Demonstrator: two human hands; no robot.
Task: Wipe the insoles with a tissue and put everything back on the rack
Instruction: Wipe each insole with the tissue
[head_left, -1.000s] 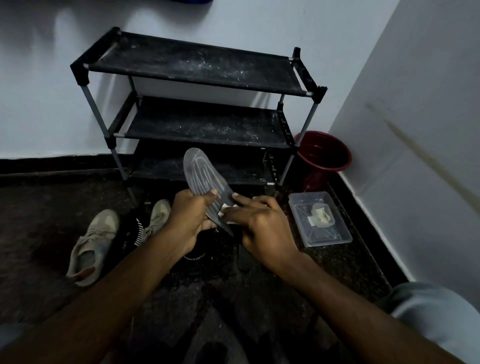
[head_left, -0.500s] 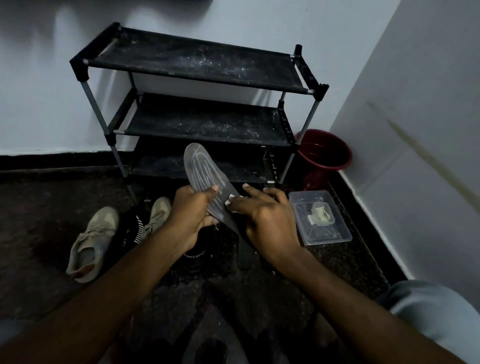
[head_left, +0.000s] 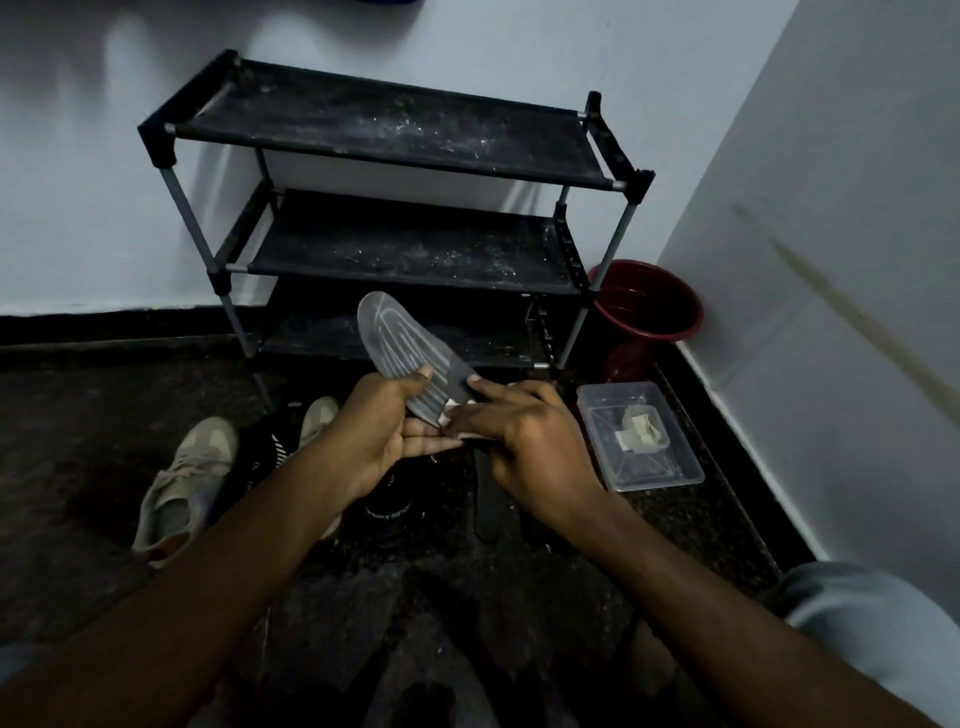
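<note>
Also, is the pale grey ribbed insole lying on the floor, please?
No, the left hand holds the pale grey ribbed insole up before the black rack.

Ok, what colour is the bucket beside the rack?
Dark red; the round plastic bucket shows best in the head view.

Dim and bluish throughout. Brightest on the back wall (head_left: 467, 41) and right wall (head_left: 857, 260), with blotchy shadow upper left. Falls to near-black on the speckled floor (head_left: 78, 415) and under the shoe rack (head_left: 395, 130). Faint sheen on the grey insole (head_left: 405, 348). Bends straight lines toward the edges; softens the forearms (head_left: 182, 623) at the bottom.
</note>
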